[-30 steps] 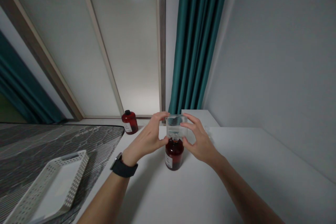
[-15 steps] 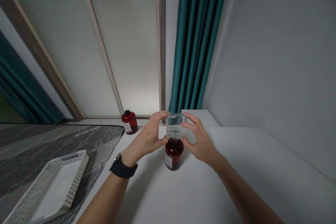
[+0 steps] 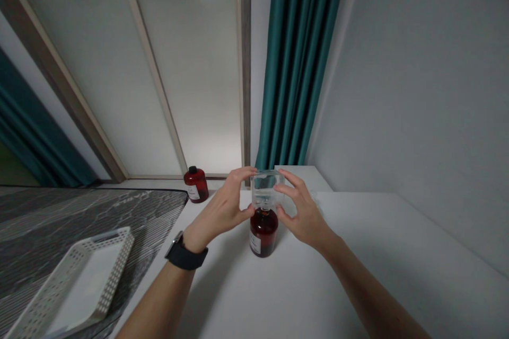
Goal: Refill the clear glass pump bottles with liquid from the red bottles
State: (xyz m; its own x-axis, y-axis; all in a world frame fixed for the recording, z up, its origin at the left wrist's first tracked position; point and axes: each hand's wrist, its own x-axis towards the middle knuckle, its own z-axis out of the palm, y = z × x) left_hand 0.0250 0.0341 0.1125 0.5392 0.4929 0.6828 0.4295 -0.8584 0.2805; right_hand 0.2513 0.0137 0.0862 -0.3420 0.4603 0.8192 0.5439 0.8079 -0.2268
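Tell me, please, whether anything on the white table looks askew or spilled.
Only this: the left hand and right hand hold a transparent container directly above the nearer dark-red, cylindrical bottle, an unusual position; whether the two touch is unclear. No spill shows.

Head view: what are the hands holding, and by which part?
The left hand and right hand hold a clear container by its opposite sides, above the dark-red bottle.

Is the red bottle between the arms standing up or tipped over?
Standing up: the red bottle rests on its base on the white table, neck end upward, near the clear container.
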